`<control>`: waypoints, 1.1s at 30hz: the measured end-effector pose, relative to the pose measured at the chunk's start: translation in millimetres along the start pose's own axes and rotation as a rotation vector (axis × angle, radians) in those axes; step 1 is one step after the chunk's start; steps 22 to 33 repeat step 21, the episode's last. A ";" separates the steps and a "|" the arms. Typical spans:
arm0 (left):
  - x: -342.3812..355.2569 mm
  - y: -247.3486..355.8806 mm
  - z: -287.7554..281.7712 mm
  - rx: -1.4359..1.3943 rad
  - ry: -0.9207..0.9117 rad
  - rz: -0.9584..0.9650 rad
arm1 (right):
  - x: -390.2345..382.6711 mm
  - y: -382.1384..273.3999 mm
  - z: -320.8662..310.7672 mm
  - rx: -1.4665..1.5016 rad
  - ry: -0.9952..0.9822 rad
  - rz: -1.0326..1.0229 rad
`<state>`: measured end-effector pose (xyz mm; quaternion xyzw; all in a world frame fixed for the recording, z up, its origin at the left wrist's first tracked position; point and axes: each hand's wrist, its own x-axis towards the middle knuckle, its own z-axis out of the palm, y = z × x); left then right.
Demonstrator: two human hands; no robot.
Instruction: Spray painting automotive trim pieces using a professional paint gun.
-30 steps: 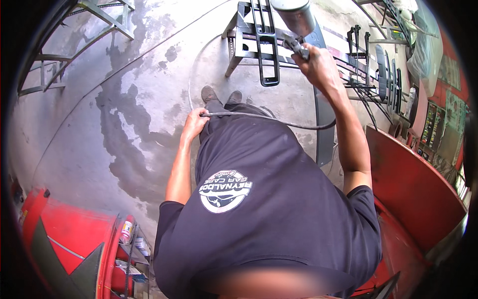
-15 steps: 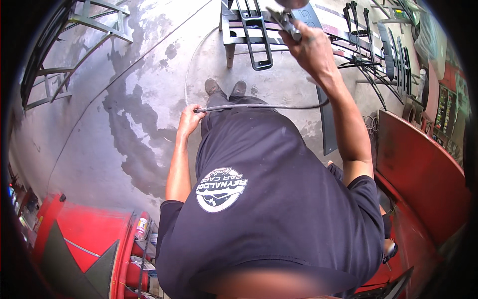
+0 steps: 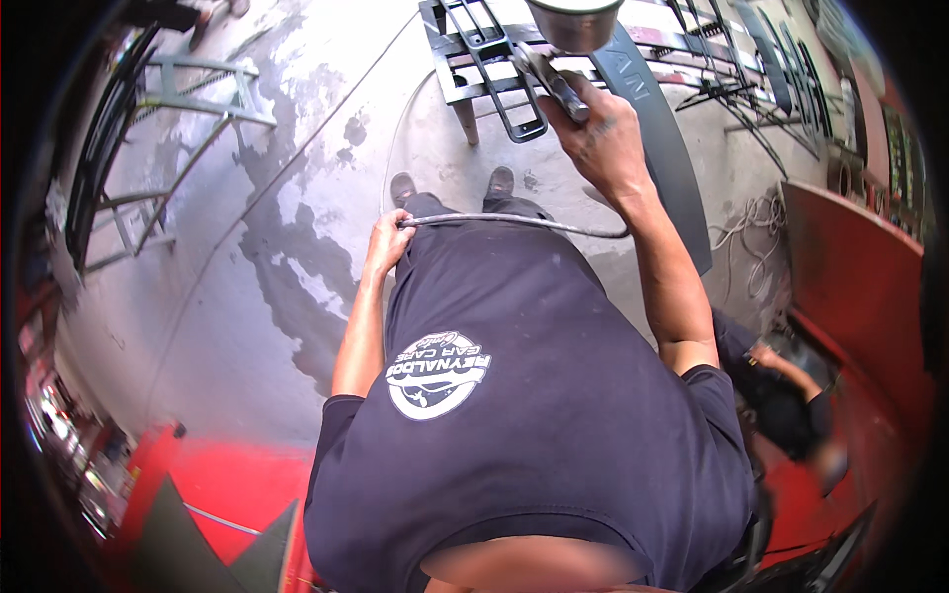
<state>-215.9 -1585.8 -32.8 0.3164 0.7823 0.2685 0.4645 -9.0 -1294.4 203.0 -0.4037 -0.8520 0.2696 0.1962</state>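
Observation:
In front of me my right hand (image 3: 605, 148) is raised and closed around a metal spray gun (image 3: 560, 87) with a round cup (image 3: 576, 28) on top. A grey air hose (image 3: 514, 219) crosses before my waist. My left hand (image 3: 388, 239) pinches it near my left hip, and its other end runs behind my right forearm. Just beyond the gun lies a black slotted frame part (image 3: 526, 129) on a metal stand (image 3: 442, 44). A long dark curved panel (image 3: 672, 163) with pale lettering reaches from behind the cup down past my right forearm.
More black strips and parts (image 3: 776, 74) hang on racks at far right. A metal trestle (image 3: 203, 104) stands at left. Red panels (image 3: 237, 484) flank me, and coiled cord (image 3: 756, 232) lies right. Another person (image 3: 781, 385) is low at right. A thin line crosses the wet-patched floor.
My right hand and the spray gun sit slightly lower, and more of the cup shows. My feet are farther apart. The view has shifted, showing more of the curved panel and the person at right.

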 end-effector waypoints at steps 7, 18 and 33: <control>74.1 -29.3 -97.1 0.257 -0.205 0.090 | -23.8 -31.4 56.5 0.058 0.218 0.298; 143.8 -61.0 -291.5 0.470 -0.385 0.199 | -104.8 -105.8 169.9 -0.019 0.747 0.957; 153.8 -66.2 -313.6 0.507 -0.406 0.239 | -66.3 -135.5 182.9 0.052 0.744 0.932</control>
